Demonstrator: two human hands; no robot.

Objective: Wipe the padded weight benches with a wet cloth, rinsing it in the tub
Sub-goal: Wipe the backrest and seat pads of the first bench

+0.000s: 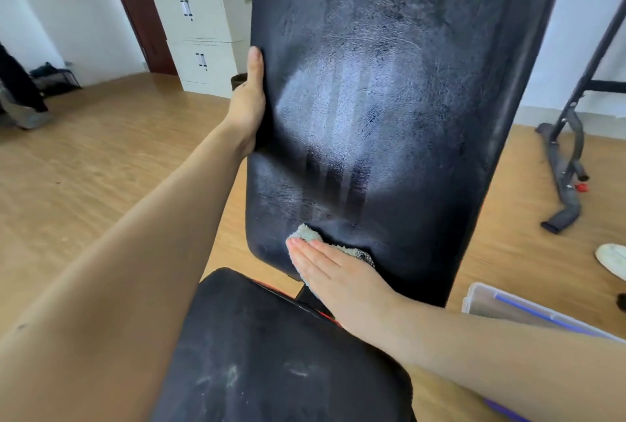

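The black padded backrest (pixel 389 89) of a weight bench rises steeply in the middle of the view, its surface streaked with wet wipe marks. My left hand (pixel 249 103) grips its left edge, thumb on the front and fingers hidden behind. My right hand (pixel 333 272) lies flat with straight fingers on a grey-blue cloth (pixel 306 233), pressing it against the lower part of the backrest. The black seat pad (pixel 277 354) sits below, marked with pale dusty smudges. The corner of a clear plastic tub (pixel 501 306) shows at the lower right.
Wooden floor (pixel 101 167) spreads out to the left. White metal cabinets (pixel 196 21) and a dark red door frame (pixel 135 8) stand at the back. A black metal equipment frame (pixel 569 164) lies on the floor at right, near a white shoe (pixel 611 257).
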